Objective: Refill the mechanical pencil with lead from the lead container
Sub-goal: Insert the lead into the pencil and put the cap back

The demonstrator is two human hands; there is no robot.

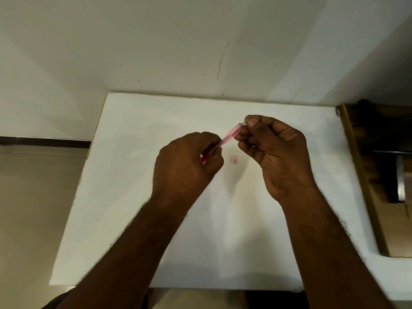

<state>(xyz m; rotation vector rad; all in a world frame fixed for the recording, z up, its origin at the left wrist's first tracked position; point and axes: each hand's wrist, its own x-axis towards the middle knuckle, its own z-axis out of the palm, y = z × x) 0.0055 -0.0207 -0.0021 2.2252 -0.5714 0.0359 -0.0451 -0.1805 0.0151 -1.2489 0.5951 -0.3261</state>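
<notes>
From the head camera, a white surface fills the middle of the view, pushed up against a pale wall that carries a few thin brown streaks. To the left of it lies a beige floor with a dark strip along the wall's foot; to the right stands a brown wooden frame, its lower part too dark to make out. Both forearms reach in from the bottom edge, held above the surface. The left hand is curled closed around the lower part of a pink mechanical pencil, which slants up and to the right out of its fingers. The right hand has its thumb and fingertips pinched narrowly at the pencil's upper end, where a small metal-looking tip shows; the other fingers are folded toward the palm. Whether a lead is between those fingertips is too small to tell. A small pink cap lies on the surface between the two hands, just below the pencil and apart from it.
</notes>
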